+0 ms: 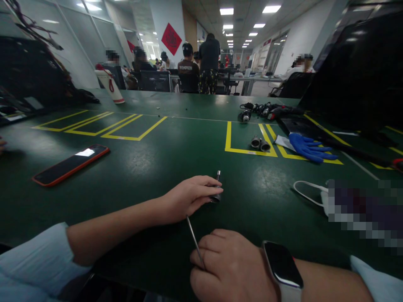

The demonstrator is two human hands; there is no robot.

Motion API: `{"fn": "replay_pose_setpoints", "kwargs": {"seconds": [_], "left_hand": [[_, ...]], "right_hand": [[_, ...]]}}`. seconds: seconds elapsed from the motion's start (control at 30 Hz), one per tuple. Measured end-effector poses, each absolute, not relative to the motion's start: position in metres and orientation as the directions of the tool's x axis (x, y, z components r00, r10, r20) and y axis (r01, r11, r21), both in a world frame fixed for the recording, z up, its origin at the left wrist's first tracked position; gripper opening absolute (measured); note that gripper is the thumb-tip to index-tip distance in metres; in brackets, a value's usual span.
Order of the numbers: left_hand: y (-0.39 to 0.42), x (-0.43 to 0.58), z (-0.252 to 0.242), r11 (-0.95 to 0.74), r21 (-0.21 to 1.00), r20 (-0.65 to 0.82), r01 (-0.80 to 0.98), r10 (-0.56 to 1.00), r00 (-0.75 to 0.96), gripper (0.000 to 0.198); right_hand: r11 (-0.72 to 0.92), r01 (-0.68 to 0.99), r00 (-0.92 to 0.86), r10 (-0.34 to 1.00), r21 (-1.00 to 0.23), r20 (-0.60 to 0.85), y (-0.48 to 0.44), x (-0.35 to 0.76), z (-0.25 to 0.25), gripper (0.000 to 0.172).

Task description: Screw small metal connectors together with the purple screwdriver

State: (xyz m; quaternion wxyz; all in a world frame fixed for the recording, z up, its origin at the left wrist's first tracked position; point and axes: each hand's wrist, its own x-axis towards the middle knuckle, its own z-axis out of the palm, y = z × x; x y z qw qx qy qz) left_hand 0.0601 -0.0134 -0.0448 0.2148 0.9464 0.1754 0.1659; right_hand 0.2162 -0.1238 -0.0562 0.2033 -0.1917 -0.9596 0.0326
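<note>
My left hand (192, 198) rests on the dark green table (163, 155), its fingers pinched round a small metal connector (217, 188) whose tip sticks up past them. My right hand (231, 268), with a smartwatch (283, 270) on the wrist, is closed into a fist near the table's front edge. It grips a thin metal rod (192, 235) that slants up and left toward my left hand. The rod's upper end lies just under my left palm.
A phone in a red case (71, 164) lies at the left. Two metal fittings (260, 144) sit in a yellow-taped box, with a blue glove (310, 147) beside them and more dark parts (256, 111) behind. A white mask (311, 195) lies at right. Several people sit at the far end.
</note>
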Motion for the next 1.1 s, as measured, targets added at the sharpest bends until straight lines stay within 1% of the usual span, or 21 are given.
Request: {"fn": "replay_pose_setpoints", "kwargs": {"seconds": [0.1, 0.23, 0.33, 0.47, 0.57, 0.63, 0.67, 0.7, 0.77, 0.8, 0.83, 0.9, 0.97, 1.0, 1.03, 1.1], "left_hand": [[-0.013, 0.057, -0.05, -0.876, 0.426, 0.322, 0.226, 0.38, 0.867, 0.031], [-0.013, 0.054, -0.056, -0.942, 0.262, 0.411, 0.21, 0.306, 0.859, 0.028], [-0.013, 0.051, -0.058, -0.973, 0.154, 0.431, 0.171, 0.222, 0.874, 0.029], [-0.012, 0.048, -0.058, -0.984, 0.099, 0.439, 0.149, 0.178, 0.881, 0.032], [-0.014, 0.049, -0.058, -0.987, 0.093, 0.442, 0.134, 0.161, 0.883, 0.032], [-0.014, 0.051, -0.057, -0.973, 0.162, 0.466, 0.165, 0.223, 0.856, 0.031], [-0.015, 0.052, -0.057, -0.952, 0.236, 0.483, 0.197, 0.291, 0.826, 0.029], [-0.014, 0.054, -0.056, -0.914, 0.335, 0.492, 0.23, 0.377, 0.784, 0.028], [-0.013, 0.056, -0.054, -0.777, 0.571, 0.466, 0.266, 0.573, 0.675, 0.026], [-0.012, 0.057, -0.053, -0.681, 0.685, 0.423, 0.26, 0.661, 0.619, 0.025], [-0.011, 0.058, -0.051, -0.575, 0.783, 0.368, 0.238, 0.736, 0.569, 0.025], [-0.01, 0.059, -0.047, -0.349, 0.921, 0.228, 0.173, 0.844, 0.486, 0.028], [-0.011, 0.059, -0.043, -0.131, 0.985, 0.066, 0.116, 0.894, 0.444, 0.033], [-0.012, 0.059, -0.04, -0.041, 0.994, -0.006, 0.097, 0.9, 0.435, 0.037], [-0.013, 0.059, -0.038, 0.035, 0.996, -0.069, 0.087, 0.9, 0.43, 0.039], [-0.016, 0.059, -0.033, 0.14, 0.987, -0.158, 0.073, 0.896, 0.416, 0.042]], "right_hand": [[0.926, 0.351, -0.846, 0.377, -0.14, 0.377, -0.124, 0.216, -0.056, 0.018], [0.926, 0.354, -0.841, 0.378, -0.133, 0.387, -0.124, 0.216, -0.056, 0.016], [0.926, 0.354, -0.839, 0.378, -0.134, 0.391, -0.125, 0.217, -0.056, 0.017], [0.923, 0.363, -0.819, 0.382, -0.128, 0.427, -0.124, 0.216, -0.061, 0.017], [0.931, 0.345, -0.806, 0.358, -0.116, 0.471, -0.123, 0.214, -0.062, 0.017], [0.925, 0.357, -0.76, 0.37, -0.132, 0.534, -0.124, 0.214, -0.059, 0.021], [0.913, 0.375, -0.722, 0.396, -0.16, 0.567, -0.124, 0.215, -0.056, 0.024], [0.896, 0.396, -0.66, 0.429, -0.199, 0.616, -0.125, 0.218, -0.052, 0.027], [0.845, 0.418, -0.55, 0.528, -0.334, 0.647, -0.125, 0.225, -0.042, 0.035], [0.817, 0.405, -0.472, 0.572, -0.411, 0.671, -0.124, 0.229, -0.037, 0.036], [0.778, 0.392, -0.377, 0.623, -0.492, 0.685, -0.123, 0.233, -0.033, 0.035], [0.646, 0.368, -0.18, 0.755, -0.669, 0.63, -0.117, 0.24, -0.029, 0.026], [0.464, 0.34, -0.023, 0.874, -0.818, 0.485, -0.109, 0.244, -0.031, 0.021], [0.377, 0.321, 0.017, 0.915, -0.869, 0.403, -0.104, 0.246, -0.033, 0.019], [0.313, 0.304, 0.041, 0.939, -0.9, 0.341, -0.099, 0.246, -0.035, 0.015], [0.239, 0.3, 0.058, 0.962, -0.923, 0.268, -0.091, 0.247, -0.04, 0.013]]}}
